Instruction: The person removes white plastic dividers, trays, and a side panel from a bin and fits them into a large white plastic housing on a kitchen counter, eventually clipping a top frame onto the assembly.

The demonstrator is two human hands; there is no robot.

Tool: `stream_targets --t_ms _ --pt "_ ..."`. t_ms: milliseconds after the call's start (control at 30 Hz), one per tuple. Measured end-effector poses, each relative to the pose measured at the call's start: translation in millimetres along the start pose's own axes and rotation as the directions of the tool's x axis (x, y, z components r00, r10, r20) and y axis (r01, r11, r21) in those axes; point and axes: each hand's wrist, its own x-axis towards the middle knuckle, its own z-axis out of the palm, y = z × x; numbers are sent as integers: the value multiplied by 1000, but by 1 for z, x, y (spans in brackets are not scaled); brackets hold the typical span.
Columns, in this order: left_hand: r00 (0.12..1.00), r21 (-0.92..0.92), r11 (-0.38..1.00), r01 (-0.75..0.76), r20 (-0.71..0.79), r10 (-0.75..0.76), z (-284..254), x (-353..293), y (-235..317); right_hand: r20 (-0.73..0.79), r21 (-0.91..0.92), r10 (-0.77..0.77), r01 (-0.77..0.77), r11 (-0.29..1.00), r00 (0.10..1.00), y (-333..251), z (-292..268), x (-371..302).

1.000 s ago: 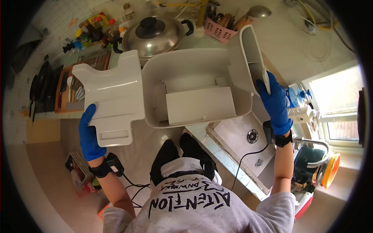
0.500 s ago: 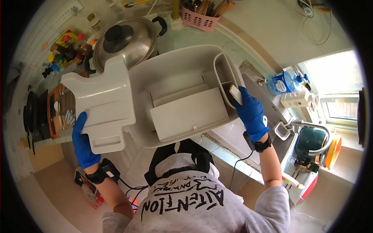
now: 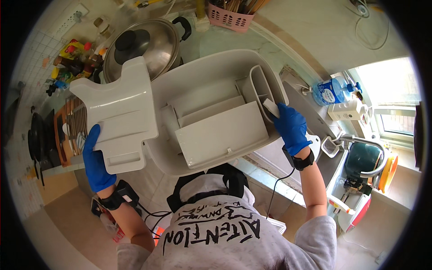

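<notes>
My left hand (image 3: 96,166), in a blue glove, grips the near left edge of a pale grey plastic panel (image 3: 123,110) with a cut-out slot, its thumb lying on top. The panel overlaps the left end of a large grey plastic bin (image 3: 204,67). Inside the bin stand a flat-topped box-like part (image 3: 220,132) and, at the right end, a narrow divided caddy (image 3: 254,90). Over the caddy's near end, my gloved right hand (image 3: 290,128) is closed on a small off-white block-like piece (image 3: 271,108). The rest of that piece is hidden by the fingers.
A lidded steel pot (image 3: 155,47) stands behind the bin, with a pink utensil basket (image 3: 229,18) farther back. On the right are a blue bottle (image 3: 328,93), a sink faucet (image 3: 378,153) and a green pot (image 3: 360,159). Cutlery (image 3: 76,121) lies left.
The caddy has shifted inward, and the bin's right wall now shows beyond it. My right hand has moved slightly right and down; my left hand keeps its hold on the panel.
</notes>
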Motion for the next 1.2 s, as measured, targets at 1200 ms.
stream_targets --t_ms 1200 --pt "707 233 954 188 642 -296 105 -42 -4 -674 450 712 -655 607 197 -19 -42 -374"
